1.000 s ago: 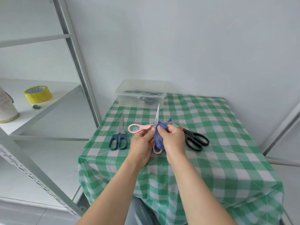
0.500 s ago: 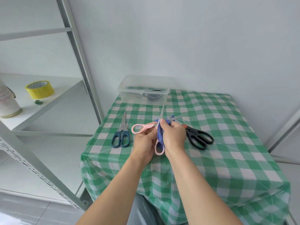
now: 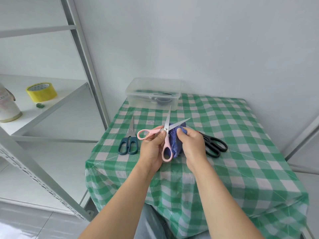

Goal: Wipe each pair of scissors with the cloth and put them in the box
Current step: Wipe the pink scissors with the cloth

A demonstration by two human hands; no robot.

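Note:
My left hand (image 3: 151, 149) grips the pink scissors (image 3: 165, 133) near the pivot, above the table. Their blades are spread open, pointing away. My right hand (image 3: 191, 145) holds a bunched blue cloth (image 3: 174, 142) against the right side of those scissors, under one blade. Dark blue scissors (image 3: 129, 140) lie closed on the checked tablecloth to the left of my hands. Black scissors (image 3: 214, 145) lie to the right, partly hidden by my right hand. The clear plastic box (image 3: 153, 94) stands at the table's far left corner with a dark-handled item inside.
The small table with the green checked cloth (image 3: 241, 152) stands against a white wall. A metal shelf rack (image 3: 82, 54) rises to the left, carrying a yellow tape roll (image 3: 41, 91) and a pale mug (image 3: 6, 104).
The pink scissors' blades have spread wider. My right hand with the cloth has slid down from the blades toward the pivot and handle.

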